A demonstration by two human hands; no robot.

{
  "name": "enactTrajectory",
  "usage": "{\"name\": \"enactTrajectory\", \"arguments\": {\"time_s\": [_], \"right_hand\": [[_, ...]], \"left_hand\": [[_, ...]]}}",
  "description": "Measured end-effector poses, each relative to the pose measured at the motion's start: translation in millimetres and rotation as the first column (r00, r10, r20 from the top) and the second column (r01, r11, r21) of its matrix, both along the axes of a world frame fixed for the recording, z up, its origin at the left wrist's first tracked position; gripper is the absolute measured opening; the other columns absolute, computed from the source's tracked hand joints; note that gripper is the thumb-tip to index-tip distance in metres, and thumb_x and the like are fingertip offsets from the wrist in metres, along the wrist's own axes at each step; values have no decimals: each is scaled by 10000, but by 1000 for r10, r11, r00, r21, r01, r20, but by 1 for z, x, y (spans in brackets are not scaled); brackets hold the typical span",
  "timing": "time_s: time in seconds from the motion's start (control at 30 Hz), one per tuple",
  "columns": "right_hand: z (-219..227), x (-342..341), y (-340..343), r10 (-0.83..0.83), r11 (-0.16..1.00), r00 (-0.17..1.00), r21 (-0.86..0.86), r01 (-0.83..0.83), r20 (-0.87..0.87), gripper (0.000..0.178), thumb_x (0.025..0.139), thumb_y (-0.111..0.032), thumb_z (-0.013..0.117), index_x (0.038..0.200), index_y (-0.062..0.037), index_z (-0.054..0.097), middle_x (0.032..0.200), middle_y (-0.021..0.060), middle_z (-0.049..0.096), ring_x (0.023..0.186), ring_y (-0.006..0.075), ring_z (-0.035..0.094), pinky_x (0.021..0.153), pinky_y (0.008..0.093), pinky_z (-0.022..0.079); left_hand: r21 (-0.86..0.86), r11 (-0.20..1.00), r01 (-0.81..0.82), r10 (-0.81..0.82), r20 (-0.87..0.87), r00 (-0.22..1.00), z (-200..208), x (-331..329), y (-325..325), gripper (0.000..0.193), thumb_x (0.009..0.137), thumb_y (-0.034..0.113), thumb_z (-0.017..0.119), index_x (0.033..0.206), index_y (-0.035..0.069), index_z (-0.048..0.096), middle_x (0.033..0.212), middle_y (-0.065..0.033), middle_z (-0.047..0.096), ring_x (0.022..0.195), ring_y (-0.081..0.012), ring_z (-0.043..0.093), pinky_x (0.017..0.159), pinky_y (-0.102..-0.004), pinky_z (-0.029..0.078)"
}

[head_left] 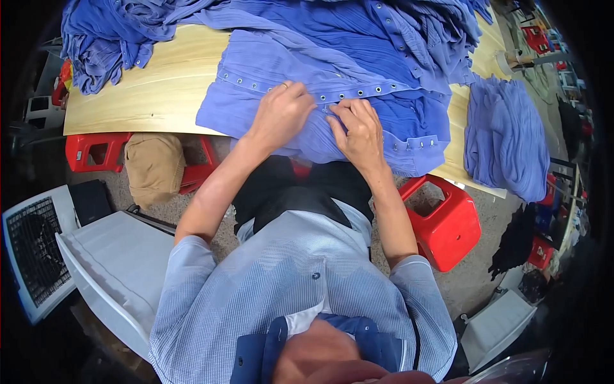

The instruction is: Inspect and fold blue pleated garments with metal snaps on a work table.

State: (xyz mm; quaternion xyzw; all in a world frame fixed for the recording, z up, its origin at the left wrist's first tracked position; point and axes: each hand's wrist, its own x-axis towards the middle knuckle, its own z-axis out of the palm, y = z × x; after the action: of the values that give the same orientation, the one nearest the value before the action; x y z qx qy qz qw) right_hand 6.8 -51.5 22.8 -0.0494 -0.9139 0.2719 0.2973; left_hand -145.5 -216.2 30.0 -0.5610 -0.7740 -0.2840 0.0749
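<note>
A blue-violet crinkled garment (256,54) lies across the table edge in front of me. A band with a row of round metal fasteners (342,96) runs across it. My left hand (284,114) is closed, its bent fingers gripping the cloth at this band. Just to the right, my right hand (359,131) has its thumb and fingers curled toward the band's lower edge, pinching the cloth there. The fingertips partly hide what they hold. A second strip with small metal fasteners (416,144) lies on the garment's lower right part.
More blue garments (105,48) are heaped along the far side of the pale wooden table (173,77). A folded blue stack (505,137) hangs over its right end. Red stools (441,221) stand below, one bearing a tan cloth bundle (153,168). A grey chair (115,269) is at left.
</note>
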Motion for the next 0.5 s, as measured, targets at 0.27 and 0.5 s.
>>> {"name": "enactTrajectory", "arguments": {"time_s": [0.27, 0.5], "right_hand": [[-16, -12, 10, -28, 996, 997, 81, 34, -77, 252, 813, -20, 896, 1044, -3, 798, 1007, 119, 729, 907, 317, 697, 784, 420, 579], [-8, -18, 13, 6, 973, 999, 229, 2, -32, 217, 872, -25, 805, 1088, -26, 789, 909, 112, 671, 851, 316, 671, 730, 443, 538]], "left_hand": [[49, 998, 26, -37, 243, 969, 1, -10, 21, 176, 886, 68, 808, 1020, 44, 697, 981, -134, 705, 945, -359, 722, 801, -483, 580], [53, 995, -81, 64, 269, 961, -1, -12, 26, 259, 864, 90, 806, 1092, 46, 691, 1009, -160, 723, 950, -381, 738, 812, -480, 593]]}}
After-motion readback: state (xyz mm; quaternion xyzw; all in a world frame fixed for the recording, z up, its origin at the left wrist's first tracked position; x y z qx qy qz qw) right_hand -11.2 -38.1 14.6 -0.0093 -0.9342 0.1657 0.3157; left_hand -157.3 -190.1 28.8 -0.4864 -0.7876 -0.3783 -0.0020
